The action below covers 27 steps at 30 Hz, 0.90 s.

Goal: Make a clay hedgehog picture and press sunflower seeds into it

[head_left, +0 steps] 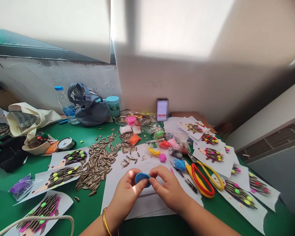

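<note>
A flat, rounded piece of blue modelling clay is held up between my two hands, over white paper sheets. My left hand pinches its left side between thumb and fingers. On its right edge, the thumb and forefinger of my right hand close on the clay. Beyond the hands lie a pink clay ball, a yellow clay strip and a bagged blue clay lump. A large heap of sunflower seeds spreads to the left of the paper.
Red and yellow scissors and pens lie right of my hands. Cards with seed hedgehogs lie on both sides. At the back stand a phone, a blue-grey bag, a water bottle and a teal-lidded cup.
</note>
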{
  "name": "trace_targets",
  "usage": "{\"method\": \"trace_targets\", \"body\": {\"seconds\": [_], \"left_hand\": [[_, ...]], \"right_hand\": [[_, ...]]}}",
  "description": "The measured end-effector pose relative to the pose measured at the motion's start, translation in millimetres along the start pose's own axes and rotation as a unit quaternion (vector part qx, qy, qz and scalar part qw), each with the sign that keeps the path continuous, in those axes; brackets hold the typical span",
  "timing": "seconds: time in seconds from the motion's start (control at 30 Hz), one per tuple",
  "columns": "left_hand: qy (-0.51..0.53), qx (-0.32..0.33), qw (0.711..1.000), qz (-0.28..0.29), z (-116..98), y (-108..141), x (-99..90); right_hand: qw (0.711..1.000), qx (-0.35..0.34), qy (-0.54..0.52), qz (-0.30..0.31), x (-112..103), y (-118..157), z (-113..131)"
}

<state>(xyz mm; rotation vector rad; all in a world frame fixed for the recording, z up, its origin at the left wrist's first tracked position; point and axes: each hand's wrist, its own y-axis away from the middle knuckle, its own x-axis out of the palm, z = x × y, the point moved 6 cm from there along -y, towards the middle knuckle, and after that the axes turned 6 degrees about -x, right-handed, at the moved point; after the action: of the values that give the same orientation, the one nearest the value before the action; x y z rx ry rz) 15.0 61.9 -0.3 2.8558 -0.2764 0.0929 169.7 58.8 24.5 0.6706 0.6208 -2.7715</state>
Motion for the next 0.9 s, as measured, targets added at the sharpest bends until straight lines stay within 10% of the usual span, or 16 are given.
{"method": "trace_targets", "body": {"seconds": [0.9], "left_hand": [[0.090, -0.059, 0.994, -0.015, 9, -3, -1.5]], "right_hand": [[0.996, -0.078, -0.039, -0.023, -3, -1, 13]]}}
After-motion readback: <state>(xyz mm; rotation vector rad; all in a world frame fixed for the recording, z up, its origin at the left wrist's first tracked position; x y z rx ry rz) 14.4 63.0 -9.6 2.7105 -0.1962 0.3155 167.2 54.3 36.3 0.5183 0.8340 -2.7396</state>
